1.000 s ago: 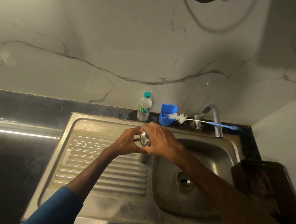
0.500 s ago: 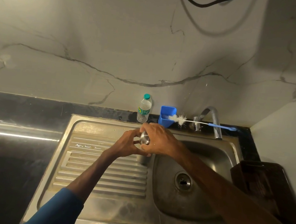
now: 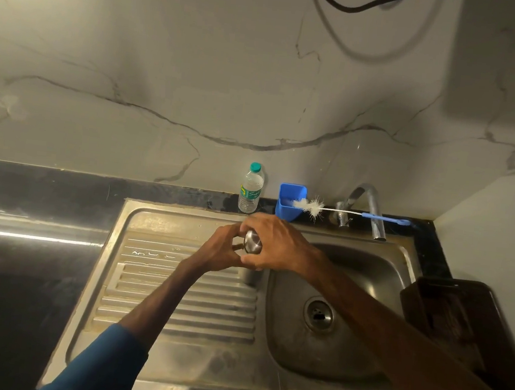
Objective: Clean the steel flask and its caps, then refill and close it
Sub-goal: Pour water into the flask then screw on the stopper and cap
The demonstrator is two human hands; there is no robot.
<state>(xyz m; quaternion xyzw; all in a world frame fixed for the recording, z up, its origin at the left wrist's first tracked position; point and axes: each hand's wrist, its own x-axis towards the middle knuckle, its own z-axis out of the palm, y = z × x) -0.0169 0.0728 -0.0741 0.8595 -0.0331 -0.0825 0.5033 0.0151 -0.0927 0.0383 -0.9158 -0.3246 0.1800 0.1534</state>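
Little had shifted since the earlier frames: both hands stayed at the top of the upright cylindrical steel flask [image 3: 250, 278], which stood on the ribbed drainboard of the stainless steel sink [image 3: 175, 297], just beside the basin. The right hand [image 3: 279, 244] had its fingers curled round the rounded, shiny steel cap [image 3: 253, 242]. The left hand [image 3: 220, 249] gripped the flask just below the cap, fingers curled.

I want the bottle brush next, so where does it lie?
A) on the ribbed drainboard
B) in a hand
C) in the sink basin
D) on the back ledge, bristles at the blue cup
D: the bottle brush lies along the ledge behind the sink, its bristles at the blue cup and its handle past the tap.
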